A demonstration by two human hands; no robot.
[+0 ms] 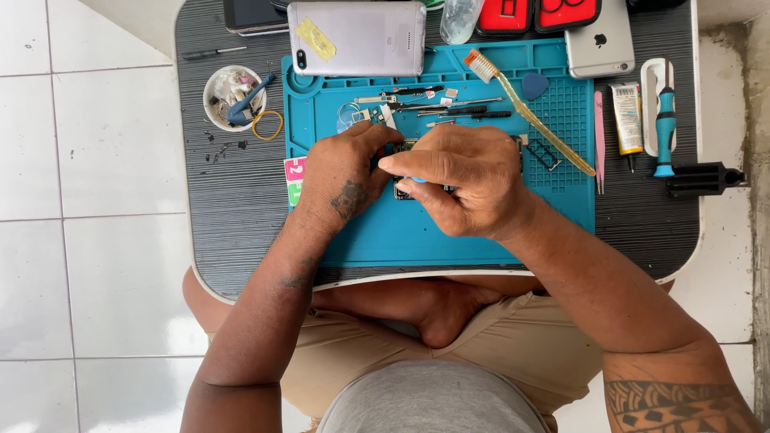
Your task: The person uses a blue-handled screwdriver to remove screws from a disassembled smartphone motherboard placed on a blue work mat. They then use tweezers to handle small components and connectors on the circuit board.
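Note:
My left hand (346,172) rests on the blue work mat (449,232), its fingers pressing down on a small dark circuit board (401,192) that is mostly hidden under both hands. My right hand (457,180) is closed around a slim tool with a light blue tip (417,180), held over the same board. The two hands touch each other above the board.
A silver phone (357,36) lies face down at the mat's top, a second silver phone (600,40) at the upper right. A toothbrush (525,108), tweezers, screwdrivers (664,120), a glue tube (627,116), a white bowl of parts (233,96) and a rubber band (268,125) lie around.

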